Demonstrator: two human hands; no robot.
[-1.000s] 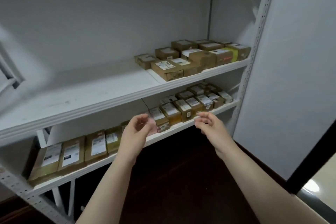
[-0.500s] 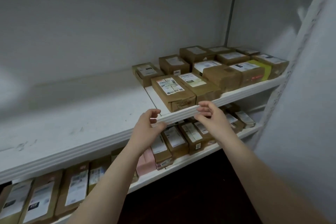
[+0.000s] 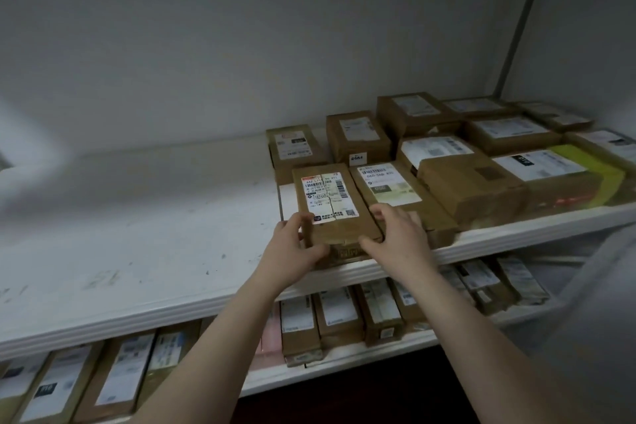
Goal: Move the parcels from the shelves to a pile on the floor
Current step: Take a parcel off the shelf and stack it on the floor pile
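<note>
Plain white painted back wall (image 3: 241,45) up top, kinda dim. Thin grey upright post (image 3: 523,17) running along the right corner.

The upper shelf (image 3: 137,234) is a white board with a rounded front edge, and its bare left part has small dark scuffs. Behind it rises a plain pale wall (image 3: 241,45), grey in the weak light, and at its right end a thin post (image 3: 523,21) goes up beside a side wall (image 3: 592,27). Under it runs a white lower shelf (image 3: 344,360), and below that the floor (image 3: 361,403) is dark.
</note>
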